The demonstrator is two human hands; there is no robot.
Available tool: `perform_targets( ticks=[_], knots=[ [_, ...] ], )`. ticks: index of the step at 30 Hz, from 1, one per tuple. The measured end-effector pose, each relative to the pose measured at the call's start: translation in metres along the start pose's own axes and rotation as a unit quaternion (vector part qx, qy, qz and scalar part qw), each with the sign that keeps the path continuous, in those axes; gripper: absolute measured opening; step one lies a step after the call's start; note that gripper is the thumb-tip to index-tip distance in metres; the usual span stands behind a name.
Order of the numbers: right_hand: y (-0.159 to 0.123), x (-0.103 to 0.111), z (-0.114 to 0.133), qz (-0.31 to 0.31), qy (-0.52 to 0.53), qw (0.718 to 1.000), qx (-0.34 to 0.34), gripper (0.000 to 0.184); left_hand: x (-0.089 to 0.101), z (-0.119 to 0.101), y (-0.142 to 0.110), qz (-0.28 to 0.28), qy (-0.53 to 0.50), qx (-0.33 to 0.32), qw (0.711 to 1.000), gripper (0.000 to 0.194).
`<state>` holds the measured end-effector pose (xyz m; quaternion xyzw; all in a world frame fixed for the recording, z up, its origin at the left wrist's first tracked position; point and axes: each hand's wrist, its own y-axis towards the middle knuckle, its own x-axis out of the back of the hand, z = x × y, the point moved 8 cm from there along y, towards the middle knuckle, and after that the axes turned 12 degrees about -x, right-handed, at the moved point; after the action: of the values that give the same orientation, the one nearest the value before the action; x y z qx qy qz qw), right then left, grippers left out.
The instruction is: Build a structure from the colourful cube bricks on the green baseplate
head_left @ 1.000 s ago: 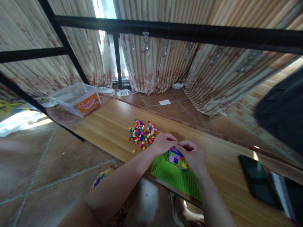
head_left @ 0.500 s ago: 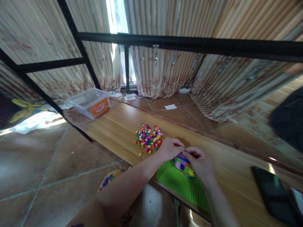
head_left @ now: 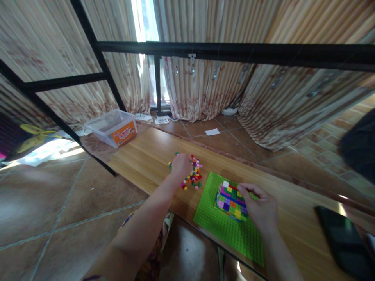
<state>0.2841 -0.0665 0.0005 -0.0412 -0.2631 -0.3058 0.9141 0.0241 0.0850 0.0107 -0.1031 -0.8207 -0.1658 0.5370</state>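
My left hand (head_left: pixel 181 166) reaches down into a pile of small multicoloured toy bricks (head_left: pixel 195 174) on the table. Its fingers point away from me and are hidden behind the back of the hand. On a green studded baseplate (head_left: pixel 205 212) sits a low block built of coloured bricks (head_left: pixel 230 201), with a white brick at its far left corner. At the far right edge of this block is my right hand (head_left: pixel 260 205), thumb and forefinger drawn together at the tips. Whether a brick is pinched between them is too small to tell.
The narrow wooden table (head_left: pixel 152 156) runs from far left to near right. A clear plastic box (head_left: pixel 109 130) with an orange label stands beyond its left end. A dark phone or tablet (head_left: pixel 340 238) lies at the right. A black metal bar (head_left: pixel 205 50) crosses above.
My left hand has left the brick block and moved left to the loose pile. My right hand has shifted slightly right, and the top of the block now shows.
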Motion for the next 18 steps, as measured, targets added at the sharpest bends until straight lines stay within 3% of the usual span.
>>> perform_targets(
  ticks=[4, 12, 18],
  knots=[
    [-0.002, 0.001, 0.005, 0.000, -0.005, 1.000, 0.003, 0.032, -0.011, -0.004, 0.000, 0.009, 0.027, -0.032, 0.999, 0.025],
    [-0.003, 0.001, 0.006, -0.004, 0.001, 1.000, 0.001, 0.032, -0.014, -0.009, 0.002, 0.013, 0.045, -0.045, 0.998, 0.023],
    [-0.003, 0.008, 0.012, -0.049, 0.042, 0.998, 0.012, 0.029, 0.001, -0.021, -0.001, -0.006, 0.008, -0.049, 0.999, 0.019]
  ],
)
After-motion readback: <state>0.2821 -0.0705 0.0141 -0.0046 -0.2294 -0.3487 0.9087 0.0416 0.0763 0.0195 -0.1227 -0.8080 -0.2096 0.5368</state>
